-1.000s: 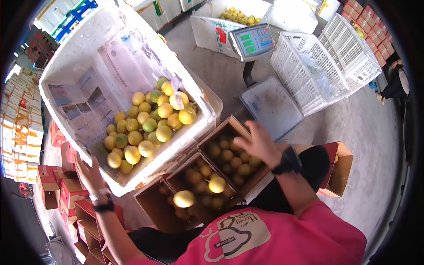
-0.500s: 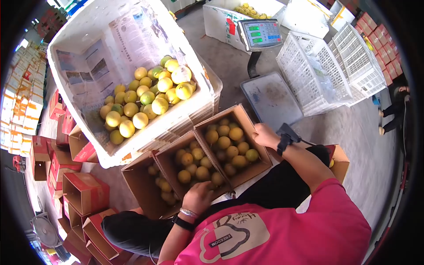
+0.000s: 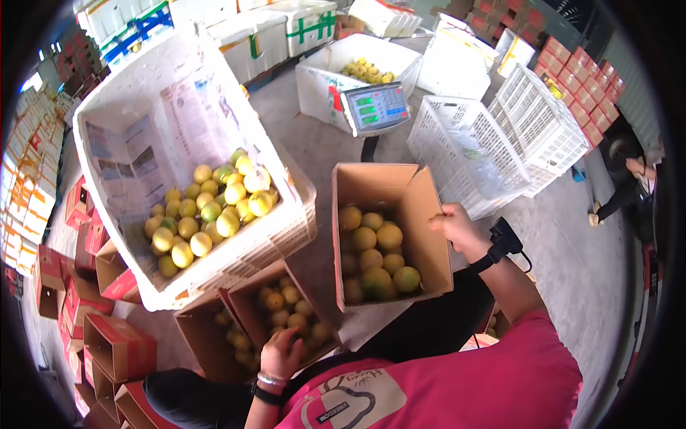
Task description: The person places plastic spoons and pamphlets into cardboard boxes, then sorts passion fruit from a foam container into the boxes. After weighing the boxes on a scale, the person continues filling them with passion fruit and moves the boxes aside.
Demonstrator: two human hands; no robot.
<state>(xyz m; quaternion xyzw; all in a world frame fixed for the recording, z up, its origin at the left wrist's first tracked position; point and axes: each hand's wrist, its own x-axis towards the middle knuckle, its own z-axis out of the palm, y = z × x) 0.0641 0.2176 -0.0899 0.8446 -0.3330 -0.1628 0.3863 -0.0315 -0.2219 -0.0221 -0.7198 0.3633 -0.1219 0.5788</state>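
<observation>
My right hand [image 3: 457,227] is closed on the right wall of a cardboard box [image 3: 421,196], which is raised and pulled apart from the other boxes. Round yellow fruits [image 3: 371,258] lie inside it, one of them greenish. My left hand [image 3: 281,355] hangs over the near edge of a second cardboard box [image 3: 246,292] of similar fruits; its fingers are loosely bent and apart, with nothing visible in them. To its left stands a third cardboard box [image 3: 194,330], also with fruits. Beyond these, a white foam box [image 3: 107,214] lined with newspaper holds more yellow and green fruits [image 3: 211,211].
A scale display [image 3: 375,109] stands ahead; its platform is hidden behind the raised box. White plastic crates [image 3: 464,150] are at the right, with a person [image 3: 625,189] farther off. Red cardboard boxes [image 3: 118,347] crowd the left floor. A foam box [image 3: 314,93] with fruit stands behind the scale.
My right hand has lifted the right-hand box away from the row, up and toward the scale. My left hand stays near the middle box. The view has tilted up.
</observation>
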